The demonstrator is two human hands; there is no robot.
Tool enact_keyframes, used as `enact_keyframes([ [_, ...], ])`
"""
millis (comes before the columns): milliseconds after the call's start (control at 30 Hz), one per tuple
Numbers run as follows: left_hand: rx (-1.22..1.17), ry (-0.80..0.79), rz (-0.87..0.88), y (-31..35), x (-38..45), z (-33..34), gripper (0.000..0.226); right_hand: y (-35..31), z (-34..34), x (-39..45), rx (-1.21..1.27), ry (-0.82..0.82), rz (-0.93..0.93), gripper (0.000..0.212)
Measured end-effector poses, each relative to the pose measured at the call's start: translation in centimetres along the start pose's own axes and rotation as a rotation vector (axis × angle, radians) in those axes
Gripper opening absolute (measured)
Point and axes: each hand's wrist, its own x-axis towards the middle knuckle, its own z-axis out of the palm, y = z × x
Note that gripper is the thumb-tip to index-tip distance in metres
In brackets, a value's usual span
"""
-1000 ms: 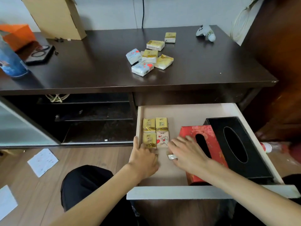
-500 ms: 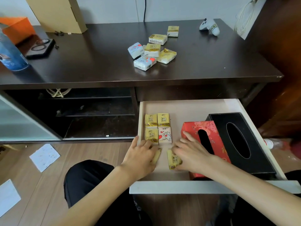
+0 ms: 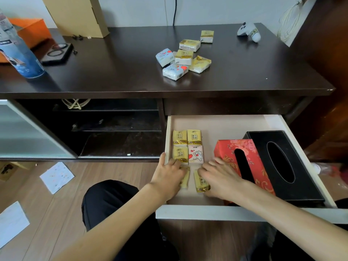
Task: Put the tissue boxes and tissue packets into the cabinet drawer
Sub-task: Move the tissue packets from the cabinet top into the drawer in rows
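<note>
The pale drawer (image 3: 216, 211) stands pulled out under the dark cabinet top. Inside it, a block of several small tissue packets (image 3: 188, 146) lies at the left, with a red tissue box (image 3: 252, 157) and a black tissue box (image 3: 305, 166) at the right. My left hand (image 3: 167, 178) rests on a yellow packet (image 3: 185, 178) on the drawer floor. My right hand (image 3: 220, 178) presses on a second yellow packet (image 3: 201, 182) beside it. Several more packets (image 3: 185, 57) lie in a loose heap on the cabinet top.
On the cabinet top (image 3: 113, 72) stand a blue bottle (image 3: 17, 51), a dark phone case (image 3: 56, 53), a cardboard box (image 3: 77, 14), an orange box (image 3: 32, 31) and a small white toy (image 3: 249, 32). Paper sheets (image 3: 56, 176) lie on the wooden floor. A glass door (image 3: 24, 134) is at left.
Both hands have set two yellow packets flat on the drawer floor in front of the packet block. The view has tilted up slightly.
</note>
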Motion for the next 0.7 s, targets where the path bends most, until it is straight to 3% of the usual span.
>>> enact_keyframes([
  [267, -0.012, 0.015, -0.058, 0.0, -0.1, 0.5, 0.042, -0.3, 0.2, 0.4, 0.109, 0.107, 0.040, 0.058],
  [700, -0.013, 0.037, -0.024, -0.5, -0.5, 0.7, 0.041, -1.3, -0.1, 1.5, 0.124, 0.112, 0.073, 0.051],
])
